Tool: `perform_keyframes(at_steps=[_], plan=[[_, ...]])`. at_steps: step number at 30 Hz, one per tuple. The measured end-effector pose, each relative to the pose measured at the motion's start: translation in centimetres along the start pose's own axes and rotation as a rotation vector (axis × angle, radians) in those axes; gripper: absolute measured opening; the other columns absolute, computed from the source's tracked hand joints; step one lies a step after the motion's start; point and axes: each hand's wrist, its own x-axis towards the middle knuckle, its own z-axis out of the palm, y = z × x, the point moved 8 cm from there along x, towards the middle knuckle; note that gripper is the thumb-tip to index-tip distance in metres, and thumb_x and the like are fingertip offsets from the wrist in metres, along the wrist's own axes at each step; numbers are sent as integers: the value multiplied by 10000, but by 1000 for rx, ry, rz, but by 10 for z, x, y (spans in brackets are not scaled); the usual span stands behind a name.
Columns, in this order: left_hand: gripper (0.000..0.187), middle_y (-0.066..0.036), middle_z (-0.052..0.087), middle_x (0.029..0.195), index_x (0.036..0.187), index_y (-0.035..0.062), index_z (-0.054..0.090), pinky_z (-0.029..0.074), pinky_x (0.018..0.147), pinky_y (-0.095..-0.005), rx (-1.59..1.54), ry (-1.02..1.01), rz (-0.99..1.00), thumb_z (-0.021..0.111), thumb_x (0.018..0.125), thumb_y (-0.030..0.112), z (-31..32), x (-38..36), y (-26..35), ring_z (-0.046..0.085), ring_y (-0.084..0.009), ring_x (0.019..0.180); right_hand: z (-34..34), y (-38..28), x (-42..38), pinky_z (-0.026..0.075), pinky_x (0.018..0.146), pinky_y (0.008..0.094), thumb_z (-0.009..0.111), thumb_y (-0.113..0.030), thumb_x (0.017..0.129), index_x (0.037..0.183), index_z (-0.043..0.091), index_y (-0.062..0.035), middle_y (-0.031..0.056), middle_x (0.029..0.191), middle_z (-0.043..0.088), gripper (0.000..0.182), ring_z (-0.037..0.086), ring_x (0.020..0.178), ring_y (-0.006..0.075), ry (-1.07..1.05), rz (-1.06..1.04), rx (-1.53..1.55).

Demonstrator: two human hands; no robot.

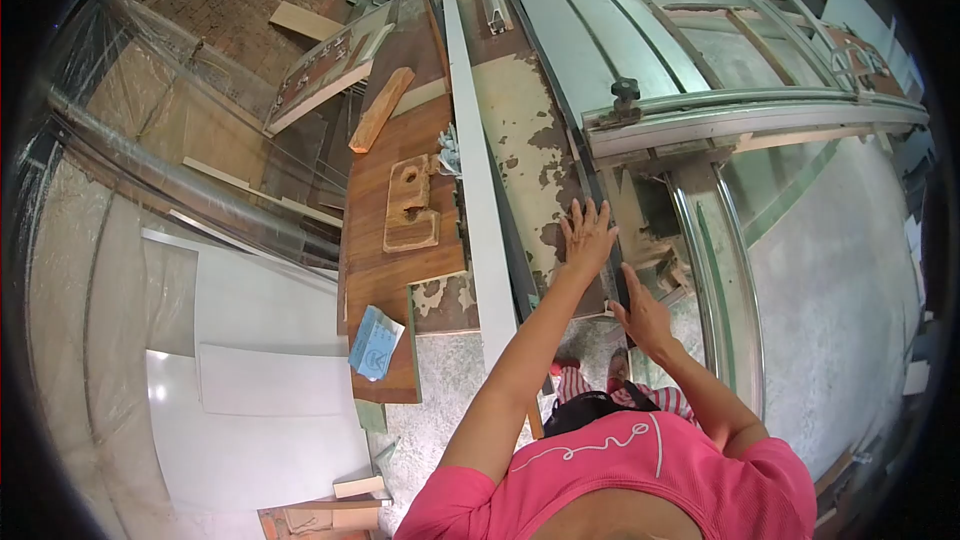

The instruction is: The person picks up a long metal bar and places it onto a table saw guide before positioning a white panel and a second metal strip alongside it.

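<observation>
My left hand (588,238) lies with fingers spread at the right edge of a worn tabletop (520,130), whose pale coating has flaked to brown. A long dark strip (590,180) runs along that edge beside my fingertips. My right hand (645,320) is nearer my body, at the strip's near end, fingers stretched out and thumb apart. Neither hand holds anything. To the left of my left forearm runs a long white rail (477,160). Beyond it, a wooden block with a hole (405,230) sits on a brown board (365,200).
A metal sliding table (600,20) with a crosswise fence (750,120) and black knob (625,90) stands right. Steel rails (735,270) run below. Left are a wood offcut (382,110), a blue-and-white packet (376,343) and white sheets (260,380) leaning low.
</observation>
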Motion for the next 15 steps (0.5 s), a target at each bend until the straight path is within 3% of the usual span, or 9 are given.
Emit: perform_keyframes(at_steps=[2,11,15], plan=[[547,-178,277,1373,1332,101,305,148,1008,-572,2,6,10,441,873,365,-5,3,2,154,-401,1290,9,-1,8,466,579,457,563,-210,772,1339,233,-140,182,849,592,660,588,659,368,-89,-45,-90],[503,-166,263,1382,1337,138,304,151,1003,-581,-58,-57,26,408,893,349,-7,-4,-3,172,-413,1280,8,-6,20,471,607,457,555,-163,733,1357,220,-144,199,819,602,708,599,681,358,-146,6,-158],[489,-164,276,1377,1331,102,305,175,1009,-546,-121,78,-2,398,897,308,-13,-12,-11,205,-389,1277,14,0,33,463,595,471,535,-159,723,1368,171,-143,221,816,600,742,591,670,382,-122,-20,-109]])
